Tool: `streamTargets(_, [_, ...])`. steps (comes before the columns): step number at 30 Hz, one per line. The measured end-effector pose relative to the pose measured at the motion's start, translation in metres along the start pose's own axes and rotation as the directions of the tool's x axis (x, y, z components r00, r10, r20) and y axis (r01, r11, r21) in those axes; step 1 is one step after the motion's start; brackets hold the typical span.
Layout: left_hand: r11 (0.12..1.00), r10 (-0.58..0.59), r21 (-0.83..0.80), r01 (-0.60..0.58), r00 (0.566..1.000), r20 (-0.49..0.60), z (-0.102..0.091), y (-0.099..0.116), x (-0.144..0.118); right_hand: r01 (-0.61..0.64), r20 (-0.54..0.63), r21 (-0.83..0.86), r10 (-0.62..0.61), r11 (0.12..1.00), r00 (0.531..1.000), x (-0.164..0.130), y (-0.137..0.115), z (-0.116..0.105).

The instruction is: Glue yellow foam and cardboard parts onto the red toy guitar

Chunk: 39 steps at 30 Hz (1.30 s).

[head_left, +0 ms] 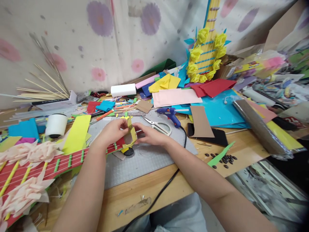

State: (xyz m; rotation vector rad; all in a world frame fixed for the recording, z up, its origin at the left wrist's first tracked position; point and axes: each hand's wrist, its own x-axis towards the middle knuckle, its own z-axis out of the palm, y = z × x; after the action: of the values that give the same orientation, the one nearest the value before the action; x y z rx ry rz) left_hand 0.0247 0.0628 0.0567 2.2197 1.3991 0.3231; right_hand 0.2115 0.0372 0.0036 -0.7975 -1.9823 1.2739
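Note:
My left hand (113,131) and my right hand (149,134) meet over a grey cutting mat (145,161). Both pinch a small yellow and brown cardboard piece (130,137) at the head end of a red paper guitar (48,164). The guitar's neck has green frets and pale strings and runs off to the lower left, with pink paper flowers (26,190) on its body. A small black round thing (129,152) lies under the cardboard piece.
Scissors (160,126) and a blue glue gun (170,114) with a black cord (164,190) lie just past my right hand. A phone (217,137), brown card (201,120), black seeds (225,159), a white roll (56,125), bamboo sticks (43,90), a yellow guitar (206,54) and coloured sheets crowd the table.

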Motion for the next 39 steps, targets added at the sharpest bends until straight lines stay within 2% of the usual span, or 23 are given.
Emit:
streamTargets(14, [1.000, 0.026, 0.000, -0.026, 1.000, -0.011, 0.000, -0.001, -0.003, -0.018, -0.002, -0.039, 0.018, 0.999, 1.000, -0.001, -0.003, 0.001])
streamTargets(20, [0.994, 0.061, -0.092, -0.066, 0.996, -0.060, -0.005, -0.003, -0.005, -0.011, -0.005, -0.059, 0.011, 0.998, 1.000, -0.002, 0.000, 0.000])
streamTargets(33, [1.000, -0.007, -0.002, 0.006, 0.998, -0.057, -0.004, 0.011, -0.004, -0.051, -0.020, 0.021, 0.051, 0.998, 0.998, -0.002, 0.003, 0.001])
streamTargets(39, [0.999, -0.032, -0.037, 0.031, 0.999, -0.029, -0.003, 0.010, -0.003, -0.048, -0.020, 0.029, 0.048, 0.998, 0.999, -0.002, 0.001, 0.000])
